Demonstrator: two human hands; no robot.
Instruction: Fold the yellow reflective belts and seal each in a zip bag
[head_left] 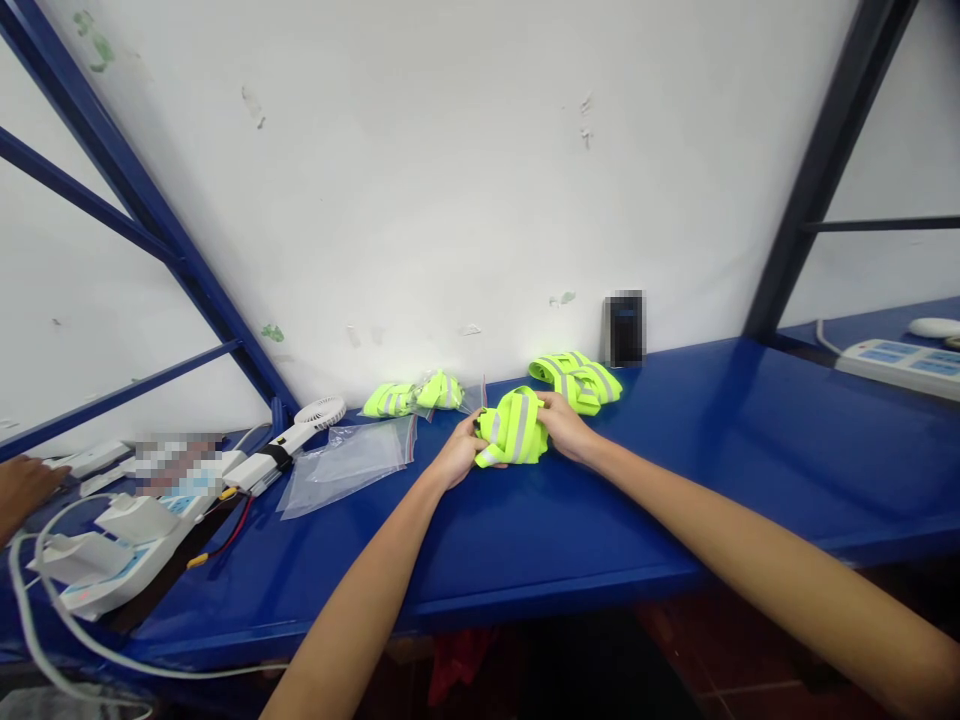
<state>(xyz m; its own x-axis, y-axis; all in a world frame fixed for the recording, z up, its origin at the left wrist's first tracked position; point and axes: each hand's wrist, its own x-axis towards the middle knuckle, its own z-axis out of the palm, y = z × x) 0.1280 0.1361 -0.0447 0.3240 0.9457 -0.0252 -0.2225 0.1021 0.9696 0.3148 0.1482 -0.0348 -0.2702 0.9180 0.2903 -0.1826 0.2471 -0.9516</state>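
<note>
A neon-yellow reflective strap bundle (517,428) with silver-grey stripes is folded up between my two hands, just above the blue table. My left hand (459,455) grips its left side, fingers partly hidden behind it. My right hand (562,425) pinches the upper right edge. Behind my right hand lies more of the same yellow striped strapping (581,382), loosely folded. Two smaller yellow bundles in clear bags, a left one (391,400) and a right one (441,390), rest against the wall. Flat clear zip bags (349,458) lie to the left of my hands.
A white handheld fan (300,435) lies on the left, beside a power strip (142,545) with plugs and cables. Another person's hand (30,490) is at the far left. A dark upright object (625,330) leans on the wall. Blue metal posts (180,260) frame the table (720,450).
</note>
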